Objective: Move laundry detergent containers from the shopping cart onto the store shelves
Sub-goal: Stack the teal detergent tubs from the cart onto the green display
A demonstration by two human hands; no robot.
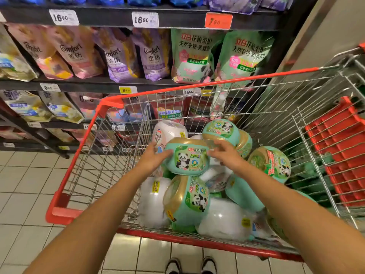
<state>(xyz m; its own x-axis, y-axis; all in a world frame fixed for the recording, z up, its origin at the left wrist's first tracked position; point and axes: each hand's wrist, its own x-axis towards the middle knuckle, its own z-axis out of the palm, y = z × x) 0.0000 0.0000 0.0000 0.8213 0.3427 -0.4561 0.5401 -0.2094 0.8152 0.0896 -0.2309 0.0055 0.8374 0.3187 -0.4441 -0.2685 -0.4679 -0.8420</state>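
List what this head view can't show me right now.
Head view only:
Top-shelf bags: cut off by the upper edge.
Lower price tags: blurred behind the shopping cart wire.
Bottom containers: mostly buried under the pile.
Far side of green panda tub: hidden behind left hand and right hand.

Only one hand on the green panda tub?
No: the left hand and the right hand each grip a side of the green panda tub.

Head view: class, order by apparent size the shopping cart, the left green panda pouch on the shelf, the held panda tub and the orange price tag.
1. shopping cart
2. left green panda pouch
3. held panda tub (nearer the camera, so true size against the pouch is unsure)
4. orange price tag
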